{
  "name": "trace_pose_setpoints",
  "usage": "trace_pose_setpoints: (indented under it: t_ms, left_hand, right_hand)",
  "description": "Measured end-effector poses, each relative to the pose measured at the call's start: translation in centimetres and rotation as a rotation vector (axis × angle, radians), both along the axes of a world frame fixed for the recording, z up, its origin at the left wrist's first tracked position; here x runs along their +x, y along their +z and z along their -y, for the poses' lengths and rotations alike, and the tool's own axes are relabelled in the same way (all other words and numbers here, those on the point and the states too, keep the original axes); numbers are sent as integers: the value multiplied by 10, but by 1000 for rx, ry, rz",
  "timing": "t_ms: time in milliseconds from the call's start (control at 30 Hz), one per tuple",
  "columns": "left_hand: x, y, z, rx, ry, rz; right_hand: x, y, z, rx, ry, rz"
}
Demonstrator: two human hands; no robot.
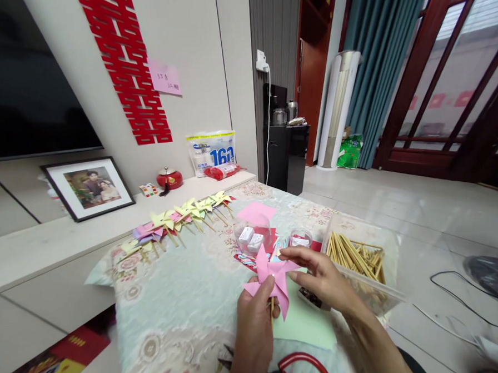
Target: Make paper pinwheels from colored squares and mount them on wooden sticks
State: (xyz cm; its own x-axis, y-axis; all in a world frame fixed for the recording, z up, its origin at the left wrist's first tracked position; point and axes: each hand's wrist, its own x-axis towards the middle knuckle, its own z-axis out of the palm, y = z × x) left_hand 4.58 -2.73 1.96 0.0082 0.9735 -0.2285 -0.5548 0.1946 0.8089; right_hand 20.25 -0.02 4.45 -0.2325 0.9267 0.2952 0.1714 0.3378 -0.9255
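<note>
left hand [256, 318]: closed round the pinwheel [279, 272], thumb at centre
right hand [320, 274]: loosely open at its right blade, contact unclear
pinwheel: over the bench [179, 290], near right
far right: curtain [386, 62]

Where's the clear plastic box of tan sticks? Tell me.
In the head view, the clear plastic box of tan sticks stands on the right of the floral tablecloth, beside the right hand.

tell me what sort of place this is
Most likely a living room in a home: a large dark screen is on the wall, a framed photo stands on the low cabinet below it, and teal curtains hang beside glazed wooden doors.
</note>
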Motion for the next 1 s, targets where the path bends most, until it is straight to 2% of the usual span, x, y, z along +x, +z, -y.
trace_pose_setpoints:
  t_ms: [167, 300, 1000]
  left_hand:
    - [1, 1, 0, -18, 6, -23]
    - [2, 2, 1, -43, -3, -30]
    - [4, -6, -2, -29, -6, -16]
  right_hand:
    - [-6, 3, 1, 168, -84, 148]
    - [-9, -1, -1, 246, -74, 187]
    - [-10, -11, -8, 360, -4, 147]
